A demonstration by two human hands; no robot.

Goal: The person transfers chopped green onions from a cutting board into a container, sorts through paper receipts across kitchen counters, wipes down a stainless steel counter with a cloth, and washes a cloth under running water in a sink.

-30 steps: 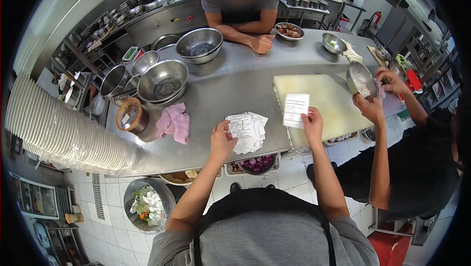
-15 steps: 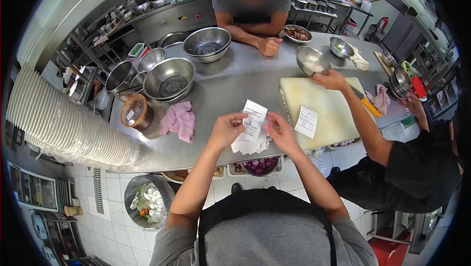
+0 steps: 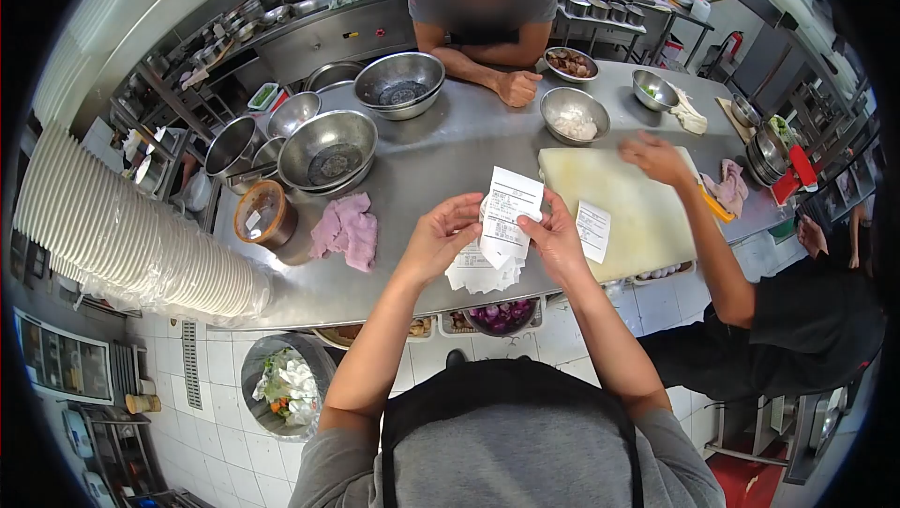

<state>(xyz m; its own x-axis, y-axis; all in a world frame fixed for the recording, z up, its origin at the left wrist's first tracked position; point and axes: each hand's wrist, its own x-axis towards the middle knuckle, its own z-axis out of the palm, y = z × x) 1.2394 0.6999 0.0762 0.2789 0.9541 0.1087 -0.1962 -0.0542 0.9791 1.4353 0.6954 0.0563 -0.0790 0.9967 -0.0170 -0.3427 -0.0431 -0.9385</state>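
Note:
Between my hands a few printed paper slips (image 3: 511, 213) are held up above the steel counter. My left hand (image 3: 443, 238) pinches their left edge, and my right hand (image 3: 555, 236) grips their right edge with the thumb on the front. Below them, a fanned pile of similar slips (image 3: 485, 274) lies on the counter near its front edge. A single printed slip (image 3: 592, 231) rests on the left part of the pale cutting board (image 3: 647, 199), just right of my right hand.
Steel bowls (image 3: 328, 152), a brown tub (image 3: 265, 214) and a pink cloth (image 3: 344, 231) stand left. A co-worker's hand (image 3: 656, 159) is over the board, near a bowl (image 3: 575, 116). Another person (image 3: 483, 2) leans on the far side. Stacked plates (image 3: 141, 236) are far left.
One slip was laid on the cutting board. My right hand moved left to the slips, which both hands now hold raised. The co-worker set the bowl down behind the board and let go.

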